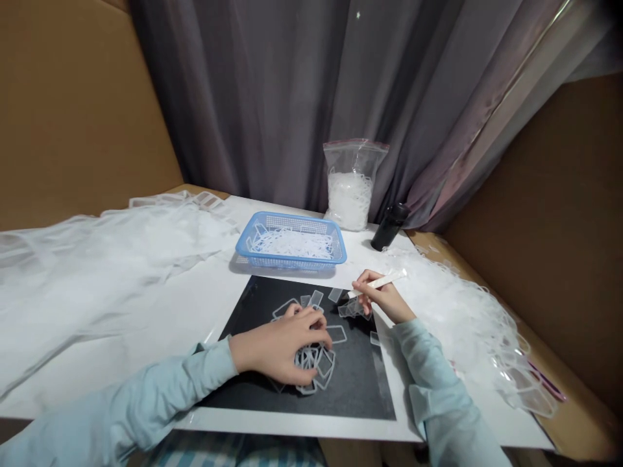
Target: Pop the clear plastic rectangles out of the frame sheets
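Note:
My left hand (277, 345) lies curled over a heap of transparent plastic rectangular frames (311, 366) on a black mat (355, 383), its fingers gripping the top of the heap. My right hand (382, 298) pinches a slim white stick (379, 281) between thumb and fingers. A small tangle of the same frames (353, 309) sits just under that hand, at the mat's far edge. Several loose frames lie around on the mat, one (337, 334) between my hands.
A blue mesh basket (292, 241) of white strips stands beyond the mat. Behind it are a zip bag (349, 201) of white material and a black bottle (389, 227). Transparent film (97, 279) spreads left, and a tangled mass of frames (462, 318) lies right. Cardboard walls and a grey curtain surround the table.

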A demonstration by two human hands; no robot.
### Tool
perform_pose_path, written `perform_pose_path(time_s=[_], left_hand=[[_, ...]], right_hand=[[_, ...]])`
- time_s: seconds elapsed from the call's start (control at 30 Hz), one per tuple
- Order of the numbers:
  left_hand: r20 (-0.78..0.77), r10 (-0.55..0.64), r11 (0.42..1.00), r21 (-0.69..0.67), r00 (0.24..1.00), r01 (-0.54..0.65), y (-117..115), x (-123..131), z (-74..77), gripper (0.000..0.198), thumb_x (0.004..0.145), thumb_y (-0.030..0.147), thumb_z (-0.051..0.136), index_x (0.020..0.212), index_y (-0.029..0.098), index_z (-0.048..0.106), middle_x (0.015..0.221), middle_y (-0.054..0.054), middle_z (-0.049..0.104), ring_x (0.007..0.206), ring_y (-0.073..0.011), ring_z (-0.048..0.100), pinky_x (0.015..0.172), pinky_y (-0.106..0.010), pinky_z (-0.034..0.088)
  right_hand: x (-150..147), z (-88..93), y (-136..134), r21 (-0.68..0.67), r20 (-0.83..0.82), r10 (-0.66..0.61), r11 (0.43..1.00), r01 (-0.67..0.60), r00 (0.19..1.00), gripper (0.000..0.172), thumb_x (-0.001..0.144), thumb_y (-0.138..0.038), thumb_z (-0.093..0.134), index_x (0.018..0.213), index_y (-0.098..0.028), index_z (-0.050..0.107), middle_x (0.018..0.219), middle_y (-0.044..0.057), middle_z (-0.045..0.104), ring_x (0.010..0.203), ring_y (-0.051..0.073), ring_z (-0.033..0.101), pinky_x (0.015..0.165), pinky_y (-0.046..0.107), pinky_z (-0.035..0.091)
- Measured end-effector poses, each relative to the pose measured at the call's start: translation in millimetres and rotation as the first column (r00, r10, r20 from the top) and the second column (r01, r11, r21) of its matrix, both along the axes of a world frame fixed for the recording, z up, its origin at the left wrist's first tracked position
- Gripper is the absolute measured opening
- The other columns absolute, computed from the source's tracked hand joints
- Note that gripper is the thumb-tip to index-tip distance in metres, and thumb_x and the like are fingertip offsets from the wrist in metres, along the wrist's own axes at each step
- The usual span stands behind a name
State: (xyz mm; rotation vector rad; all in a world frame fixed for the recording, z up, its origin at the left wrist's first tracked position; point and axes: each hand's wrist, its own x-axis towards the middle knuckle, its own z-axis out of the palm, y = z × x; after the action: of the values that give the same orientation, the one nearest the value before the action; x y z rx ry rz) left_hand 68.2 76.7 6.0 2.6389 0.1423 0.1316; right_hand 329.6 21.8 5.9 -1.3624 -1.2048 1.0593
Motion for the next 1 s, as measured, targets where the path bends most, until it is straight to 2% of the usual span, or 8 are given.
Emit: perform_pose_path(time_s=[0.17,0.27,0.37,0.57,0.77,1.0], left_hand=[[-0.143,0.001,0.998,0.055,0.99,0.007,-1.9,-2.5,23.2,0.048,0.07,0.027,0.071,0.117,0.027,0.06,0.122,-0.007,0.052,0.117,-0.0298,0.051,0.103,-0.047,0.035],[-0.205,0.025,0.987,0.162,0.978,0.009,-2.8,-1.8,31.0,0.048,0.069,0.026,0.07,0.116,0.026,0.06,0.118,-0.007,0.054,0.111,-0.0299,0.054,0.093,-0.044,0.044],[-0.228,0.052,0.967,0.253,0.972,0.008,-3.7,0.7,31.5,0.044,0.068,0.019,0.068,0.111,0.024,0.06,0.111,-0.009,0.056,0.101,-0.0304,0.057,0.076,-0.037,0.048],[-0.239,0.037,0.948,0.316,0.97,0.042,-1.5,13.9,26.9,0.027,0.072,0.0,0.058,0.091,0.019,0.062,0.098,-0.007,0.06,0.078,-0.023,0.061,0.059,-0.029,0.04],[-0.259,-0.047,0.961,0.253,0.965,0.115,10.2,26.8,31.7,0.019,0.072,0.0,0.062,0.072,0.019,0.063,0.079,-0.002,0.062,0.061,-0.0146,0.056,0.051,-0.026,0.034],[-0.207,-0.082,0.984,0.141,0.975,0.112,29.9,23.9,54.7,0.016,0.074,0.003,0.058,0.074,0.018,0.064,0.08,-0.001,0.062,0.07,-0.0136,0.058,0.06,-0.023,0.039]], right_hand=[[1.7,1.3,0.4,0.017,0.005,-0.013,1.0,0.013,1.0,0.039,0.073,-0.051,0.077,0.075,-0.02,0.055,0.049,-0.005,0.061,0.032,0.008,0.051,0.031,0.017,0.035],[2.5,1.9,0.5,0.021,0.007,-0.017,1.0,0.017,1.0,0.039,0.074,-0.051,0.077,0.075,-0.02,0.055,0.049,-0.005,0.06,0.032,0.008,0.05,0.031,0.016,0.034],[2.6,2.6,0.0,0.023,0.007,-0.02,1.0,0.02,1.0,0.038,0.074,-0.05,0.077,0.075,-0.02,0.055,0.049,-0.005,0.06,0.032,0.008,0.049,0.031,0.016,0.034],[2.4,3.2,-0.8,0.024,0.004,-0.022,0.999,0.022,1.0,0.039,0.073,-0.052,0.078,0.075,-0.019,0.055,0.05,-0.005,0.059,0.033,0.008,0.048,0.03,0.017,0.033],[2.3,2.4,-0.9,0.031,0.001,-0.026,0.999,0.026,1.0,0.039,0.073,-0.051,0.078,0.074,-0.02,0.055,0.048,-0.006,0.058,0.032,0.007,0.046,0.031,0.017,0.031],[3.6,1.6,0.1,0.039,-0.005,-0.036,0.999,0.036,0.999,0.039,0.072,-0.051,0.078,0.073,-0.02,0.055,0.047,-0.007,0.056,0.032,0.007,0.045,0.031,0.018,0.03]])
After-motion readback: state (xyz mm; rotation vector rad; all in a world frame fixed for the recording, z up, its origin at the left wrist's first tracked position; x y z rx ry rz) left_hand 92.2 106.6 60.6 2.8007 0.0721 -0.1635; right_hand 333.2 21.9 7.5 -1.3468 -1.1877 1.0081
